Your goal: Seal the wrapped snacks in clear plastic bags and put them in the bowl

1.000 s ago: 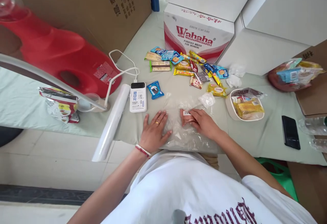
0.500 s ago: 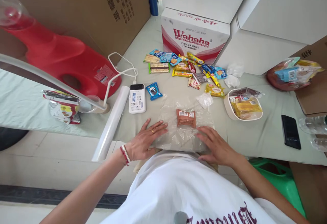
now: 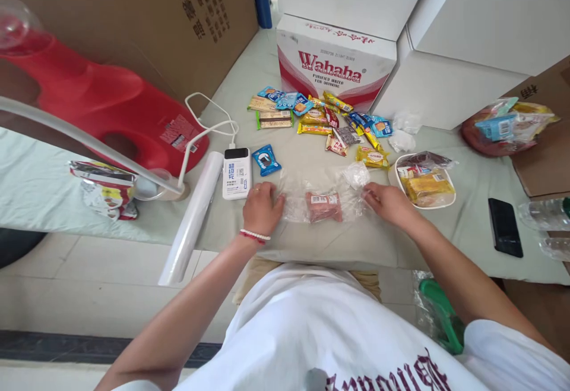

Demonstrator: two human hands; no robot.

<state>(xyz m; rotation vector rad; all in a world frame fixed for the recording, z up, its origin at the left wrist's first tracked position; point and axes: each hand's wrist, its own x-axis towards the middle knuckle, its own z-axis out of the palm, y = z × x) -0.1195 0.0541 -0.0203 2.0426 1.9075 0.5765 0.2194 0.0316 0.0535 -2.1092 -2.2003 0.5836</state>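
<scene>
**Narrow working strip hemmed in on three sides**

A bare strip of the pale green cloth-covered surface (image 3: 312,242) is left open along the near edge. To the left, passage is blocked by the white power bank (image 3: 237,172) and the long roll of clear film (image 3: 192,217), with the red plastic seat (image 3: 102,106) behind. Ahead, the way is crowded by the scattered heap of colourful snack packets (image 3: 320,120) and the red-and-white Wahaha carton (image 3: 335,64). To the right stands the white oval bowl of snacks (image 3: 425,188); open cloth lies between it and the black phone (image 3: 504,226).
</scene>
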